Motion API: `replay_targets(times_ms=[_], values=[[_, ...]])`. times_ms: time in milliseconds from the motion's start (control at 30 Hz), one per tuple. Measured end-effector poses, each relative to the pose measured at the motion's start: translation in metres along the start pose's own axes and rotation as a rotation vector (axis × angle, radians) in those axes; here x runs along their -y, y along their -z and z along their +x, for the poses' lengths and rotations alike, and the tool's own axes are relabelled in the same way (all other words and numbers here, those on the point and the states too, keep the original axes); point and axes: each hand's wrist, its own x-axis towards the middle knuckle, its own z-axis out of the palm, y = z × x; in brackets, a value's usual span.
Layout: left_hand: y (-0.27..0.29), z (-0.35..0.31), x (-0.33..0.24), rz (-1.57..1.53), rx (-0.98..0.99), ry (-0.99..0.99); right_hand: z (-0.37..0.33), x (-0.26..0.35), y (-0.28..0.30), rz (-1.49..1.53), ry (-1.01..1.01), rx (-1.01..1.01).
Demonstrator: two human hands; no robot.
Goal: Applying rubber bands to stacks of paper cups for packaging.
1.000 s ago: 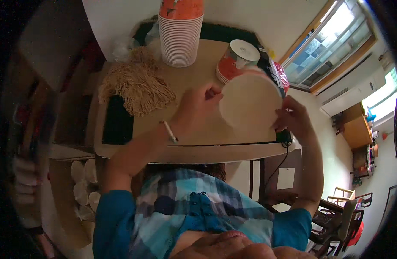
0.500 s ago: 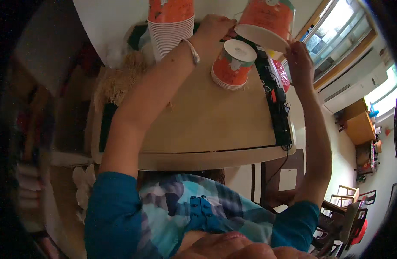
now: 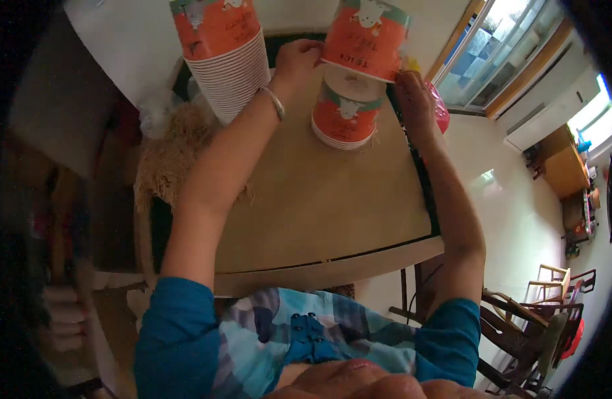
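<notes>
Between my two hands is an orange paper tub point(image 3: 364, 45) with a green band and white animal figure, held upside down by its rim. My left hand point(image 3: 298, 63) pinches the rim's left side, and my right hand point(image 3: 414, 100) grips its right side. Directly beneath stands a short stack of matching upturned paper tubs point(image 3: 346, 118), its pale top partly covered by the held one. Whether the two touch, I cannot tell. Left of my left hand rises a tall, leaning stack of nested tubs point(image 3: 223, 63) with many white rims.
Shredded straw-coloured filler point(image 3: 169, 149) lies on the table point(image 3: 326, 206) by my left forearm, with clear plastic beside it. Behind my right hand is a pink-red object point(image 3: 440, 110). Chairs point(image 3: 552, 312) stand on the floor at the right.
Both hands have brought the held tub leftward over the short stack. Its tilted opening has turned downward, out of sight. The whole view has shifted somewhat too.
</notes>
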Motion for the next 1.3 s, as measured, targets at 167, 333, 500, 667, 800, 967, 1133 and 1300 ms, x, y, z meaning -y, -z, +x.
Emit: replay_targets(times_ms=[167,333,500,667,800,967,1133,1300], values=[[-0.001,-0.012,0.01,0.229,-0.097,-0.015,-0.023,-0.004,-0.021,0.122,-0.079,-0.051],[0.005,-0.019,0.037,0.143,-0.098,-0.007,-0.04,-0.002,-0.035,0.169,-0.211,-0.06],[0.002,-0.028,0.04,0.21,-0.066,0.009,-0.047,-0.011,-0.032,0.213,-0.218,-0.081],[-0.003,-0.037,0.046,-0.068,-0.079,0.041,-0.054,-0.028,-0.043,0.546,-0.423,-0.082],[0.003,-0.042,0.062,0.127,-0.049,0.036,-0.059,-0.024,-0.049,0.547,-0.592,-0.056],[0.008,-0.05,0.079,0.116,-0.13,0.019,-0.061,-0.017,-0.05,0.648,-0.675,-0.077],[0.007,-0.051,0.086,0.03,-0.112,0.007,-0.065,-0.026,-0.056,0.782,-0.704,-0.103],[0.005,-0.057,0.088,-0.001,-0.129,0.038,-0.069,-0.028,-0.054,0.839,-0.806,-0.052]])
